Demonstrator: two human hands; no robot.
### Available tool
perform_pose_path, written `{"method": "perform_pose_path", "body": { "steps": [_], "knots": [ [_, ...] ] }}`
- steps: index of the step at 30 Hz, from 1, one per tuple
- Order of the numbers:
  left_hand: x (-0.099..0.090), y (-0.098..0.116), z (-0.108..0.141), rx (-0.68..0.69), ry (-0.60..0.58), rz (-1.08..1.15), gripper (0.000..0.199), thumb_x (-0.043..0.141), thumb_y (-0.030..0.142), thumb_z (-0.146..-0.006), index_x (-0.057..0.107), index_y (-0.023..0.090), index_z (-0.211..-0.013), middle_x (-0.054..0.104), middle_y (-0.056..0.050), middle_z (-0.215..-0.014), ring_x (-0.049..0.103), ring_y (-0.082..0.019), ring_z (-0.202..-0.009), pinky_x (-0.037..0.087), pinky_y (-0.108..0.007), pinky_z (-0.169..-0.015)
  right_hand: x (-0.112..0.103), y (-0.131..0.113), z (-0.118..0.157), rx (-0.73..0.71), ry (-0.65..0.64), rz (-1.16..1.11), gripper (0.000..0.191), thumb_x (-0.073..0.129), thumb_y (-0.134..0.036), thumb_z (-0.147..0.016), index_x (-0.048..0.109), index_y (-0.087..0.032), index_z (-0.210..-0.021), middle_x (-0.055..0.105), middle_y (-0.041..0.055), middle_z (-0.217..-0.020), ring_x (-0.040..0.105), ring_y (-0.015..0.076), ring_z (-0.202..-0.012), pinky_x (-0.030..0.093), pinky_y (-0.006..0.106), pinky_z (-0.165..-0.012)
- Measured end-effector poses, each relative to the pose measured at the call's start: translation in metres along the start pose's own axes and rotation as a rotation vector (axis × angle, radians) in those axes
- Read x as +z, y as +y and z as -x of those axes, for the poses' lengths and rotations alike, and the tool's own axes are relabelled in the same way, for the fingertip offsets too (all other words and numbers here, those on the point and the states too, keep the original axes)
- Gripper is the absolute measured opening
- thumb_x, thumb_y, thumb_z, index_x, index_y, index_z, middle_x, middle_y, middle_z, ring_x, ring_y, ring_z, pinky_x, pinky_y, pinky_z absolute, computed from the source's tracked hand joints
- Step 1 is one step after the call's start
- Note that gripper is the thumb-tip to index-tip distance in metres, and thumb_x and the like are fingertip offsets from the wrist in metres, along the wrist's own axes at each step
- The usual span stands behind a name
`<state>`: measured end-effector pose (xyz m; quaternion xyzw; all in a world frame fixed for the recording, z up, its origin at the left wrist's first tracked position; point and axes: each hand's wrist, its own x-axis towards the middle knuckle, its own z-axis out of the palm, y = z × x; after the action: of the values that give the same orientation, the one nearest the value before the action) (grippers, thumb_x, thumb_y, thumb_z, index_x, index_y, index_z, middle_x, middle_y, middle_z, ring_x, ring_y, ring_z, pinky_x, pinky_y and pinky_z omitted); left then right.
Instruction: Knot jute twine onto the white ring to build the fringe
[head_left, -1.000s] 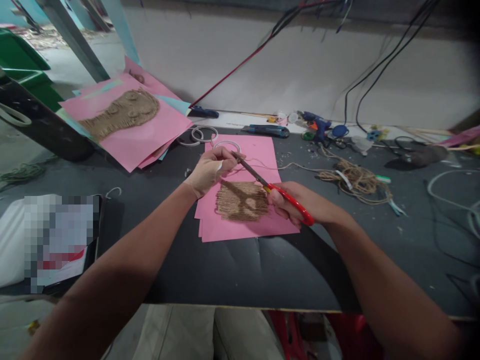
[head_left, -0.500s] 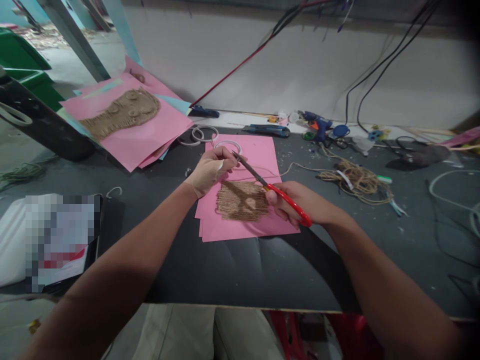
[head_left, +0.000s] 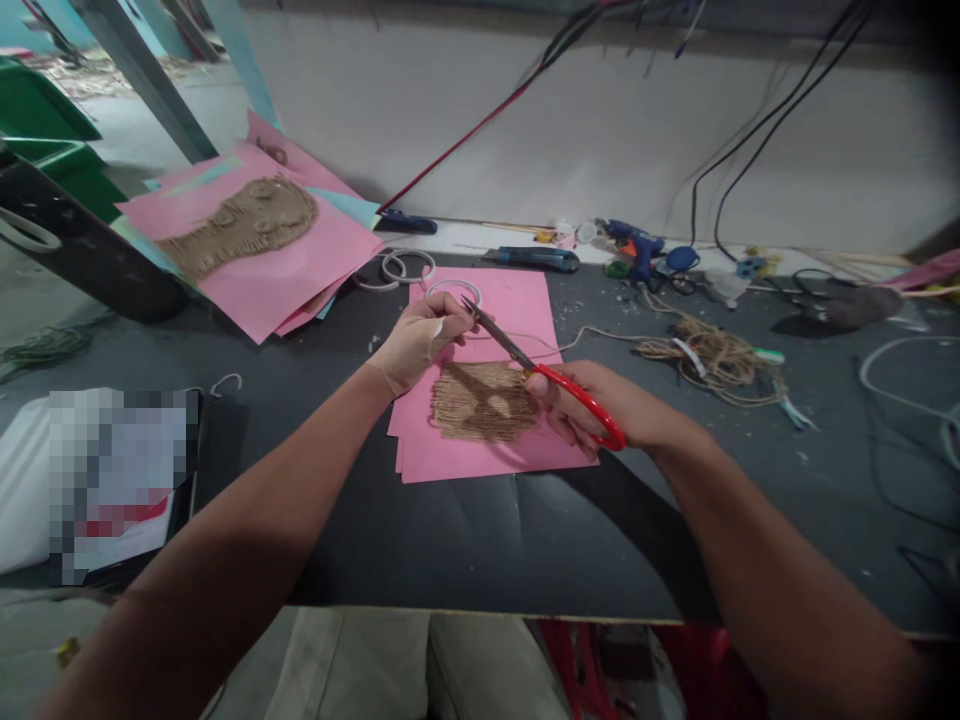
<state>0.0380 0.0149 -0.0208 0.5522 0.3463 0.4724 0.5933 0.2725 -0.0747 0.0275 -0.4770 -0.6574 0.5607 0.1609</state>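
Observation:
My right hand [head_left: 581, 405] grips a pair of scissors [head_left: 510, 345] by the red handles, with the dark blades pointing up and left. The blade tips reach the fingertips of my left hand [head_left: 420, 340], which is closed in a pinch on thin brown twine [head_left: 592, 332]. That strand runs right to a loose tangle of twine [head_left: 694, 360]. Below both hands, rows of twine form a brown patch [head_left: 480, 402] on a pink sheet [head_left: 450, 460]. Some light tape or wrap covers part of my left hand.
White rings [head_left: 407, 267] lie behind my left hand. A blue utility knife [head_left: 532, 260] and a blue glue gun [head_left: 634, 245] rest along the wall. Pink sheets with a twine shape [head_left: 255, 225] are stacked at back left. A dark cylinder [head_left: 82, 250] stands at the left.
The scissors and my right hand have shifted very slightly, the handles turning a little. My left hand stays in nearly the same place.

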Motion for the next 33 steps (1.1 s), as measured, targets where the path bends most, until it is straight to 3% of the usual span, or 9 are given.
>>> {"method": "perform_pose_path", "body": {
  "steps": [5, 12, 22, 25, 29, 33],
  "knots": [
    [0.001, 0.000, 0.001, -0.031, 0.016, -0.009, 0.016, 0.070, 0.022, -0.075, 0.056, 0.017, -0.069, 0.065, -0.004, -0.079, 0.055, -0.011, -0.064, 0.038, -0.023, -0.051, 0.005, 0.000, 0.000, -0.027, -0.001, 0.032, 0.059, 0.048, -0.069, -0.095, 0.047, -0.020, -0.061, 0.052, -0.0022, -0.045, 0.050, 0.0088, -0.033, 0.040, 0.019, -0.032],
    [0.002, 0.000, 0.001, -0.006, 0.010, -0.001, 0.014, 0.070, 0.022, -0.074, 0.058, 0.017, -0.068, 0.064, -0.003, -0.076, 0.056, -0.011, -0.064, 0.040, -0.025, -0.054, 0.002, 0.016, -0.004, -0.061, -0.037, -0.010, 0.063, 0.032, -0.078, -0.094, 0.054, -0.020, -0.088, 0.052, -0.0043, -0.055, 0.045, 0.0075, -0.033, 0.041, 0.019, -0.031],
    [0.004, 0.000, 0.003, -0.043, -0.034, -0.027, 0.016, 0.071, 0.024, -0.075, 0.058, 0.017, -0.067, 0.064, -0.003, -0.079, 0.055, -0.011, -0.065, 0.040, -0.024, -0.054, 0.003, 0.012, -0.002, -0.066, -0.057, 0.034, 0.071, 0.025, -0.082, -0.092, 0.054, -0.018, -0.091, 0.056, -0.0009, -0.064, 0.050, 0.0081, -0.038, 0.042, 0.020, -0.035],
    [0.005, 0.002, 0.003, -0.025, -0.037, -0.022, 0.017, 0.070, 0.024, -0.073, 0.056, 0.017, -0.066, 0.068, -0.006, -0.090, 0.051, -0.009, -0.061, 0.039, -0.024, -0.052, 0.003, 0.011, -0.001, -0.071, -0.059, 0.027, 0.070, 0.026, -0.082, -0.092, 0.054, -0.018, -0.091, 0.054, -0.0021, -0.063, 0.049, 0.0077, -0.038, 0.042, 0.019, -0.035],
    [0.004, 0.002, 0.001, 0.018, -0.005, 0.008, 0.017, 0.072, 0.026, -0.071, 0.058, 0.015, -0.066, 0.064, -0.007, -0.119, 0.052, -0.007, -0.061, 0.039, -0.025, -0.049, 0.001, 0.013, -0.001, -0.066, -0.052, 0.034, 0.069, 0.029, -0.081, -0.092, 0.056, -0.018, -0.090, 0.054, -0.0023, -0.061, 0.050, 0.0082, -0.038, 0.043, 0.019, -0.034],
    [0.003, 0.002, 0.000, 0.018, -0.010, -0.009, 0.017, 0.071, 0.026, -0.071, 0.059, 0.015, -0.067, 0.062, -0.007, -0.126, 0.054, -0.007, -0.063, 0.039, -0.024, -0.047, 0.000, 0.013, -0.001, -0.064, -0.046, 0.042, 0.069, 0.030, -0.082, -0.091, 0.056, -0.018, -0.089, 0.055, -0.0024, -0.060, 0.050, 0.0082, -0.037, 0.042, 0.019, -0.034]
  ]
}}
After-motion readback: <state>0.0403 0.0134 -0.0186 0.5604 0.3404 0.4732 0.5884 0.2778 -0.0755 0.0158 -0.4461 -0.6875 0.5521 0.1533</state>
